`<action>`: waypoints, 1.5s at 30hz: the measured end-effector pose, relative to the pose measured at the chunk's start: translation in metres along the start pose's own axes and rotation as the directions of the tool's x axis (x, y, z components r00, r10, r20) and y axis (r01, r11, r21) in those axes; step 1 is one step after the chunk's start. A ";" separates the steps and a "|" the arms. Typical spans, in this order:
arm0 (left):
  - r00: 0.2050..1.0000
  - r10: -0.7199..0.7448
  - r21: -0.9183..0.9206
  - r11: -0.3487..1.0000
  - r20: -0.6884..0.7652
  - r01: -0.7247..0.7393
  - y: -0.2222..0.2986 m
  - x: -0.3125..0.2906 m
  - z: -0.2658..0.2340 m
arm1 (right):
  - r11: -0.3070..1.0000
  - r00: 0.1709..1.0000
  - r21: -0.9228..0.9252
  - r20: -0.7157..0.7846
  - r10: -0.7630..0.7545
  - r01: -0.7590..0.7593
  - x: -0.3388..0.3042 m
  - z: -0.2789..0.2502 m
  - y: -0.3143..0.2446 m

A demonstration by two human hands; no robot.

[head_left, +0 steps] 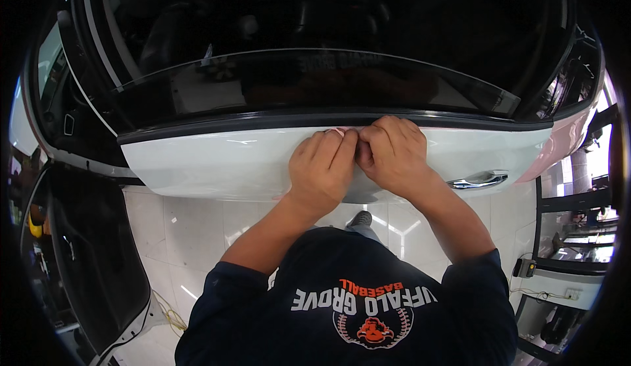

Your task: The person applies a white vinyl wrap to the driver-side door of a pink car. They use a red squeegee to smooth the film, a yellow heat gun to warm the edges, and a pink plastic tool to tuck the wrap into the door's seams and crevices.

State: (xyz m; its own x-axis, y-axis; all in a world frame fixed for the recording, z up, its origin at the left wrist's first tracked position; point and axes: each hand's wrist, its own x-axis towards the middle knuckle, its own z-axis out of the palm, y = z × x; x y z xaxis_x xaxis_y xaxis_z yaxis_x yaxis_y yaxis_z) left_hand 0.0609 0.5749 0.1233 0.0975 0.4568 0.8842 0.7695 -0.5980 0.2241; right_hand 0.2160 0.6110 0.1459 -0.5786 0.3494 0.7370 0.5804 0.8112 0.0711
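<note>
Both my hands are at the top edge of a white car door [217, 162], close together just below the black window trim [243, 124]. My left hand [323, 165] is closed, its curled fingertips at the panel's upper edge. Beside it, almost touching, my right hand [396, 152] is closed too, with thumb and fingers drawn together. A small pinkish sliver shows by the left fingertips; what the fingers pinch is hidden. Above the trim, the dark window glass [276, 83] is partly lowered. A chrome door handle [480, 180] lies to the right of my right hand.
Pink bodywork [565, 142] adjoins the door on the right. At the left stands a dark open door panel [98, 248], with a yellow cable [172, 317] on the tiled floor [197, 234] near it. A white bench or shelf [559, 280] is at the right.
</note>
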 end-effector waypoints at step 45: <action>0.852 -0.519 -0.058 0.850 0.070 0.523 0.128 -0.004 0.018 | 0.542 0.926 0.752 0.275 0.259 -0.375 -0.105 -0.119 0.064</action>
State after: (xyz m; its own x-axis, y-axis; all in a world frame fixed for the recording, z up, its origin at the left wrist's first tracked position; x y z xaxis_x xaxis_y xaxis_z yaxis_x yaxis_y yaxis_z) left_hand 0.1704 0.5089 0.1412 -0.2725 0.7454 0.6084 0.6686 -0.3081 0.6768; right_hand 0.3822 0.5703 0.1526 -0.5433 0.6626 0.5155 0.1012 0.6613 -0.7433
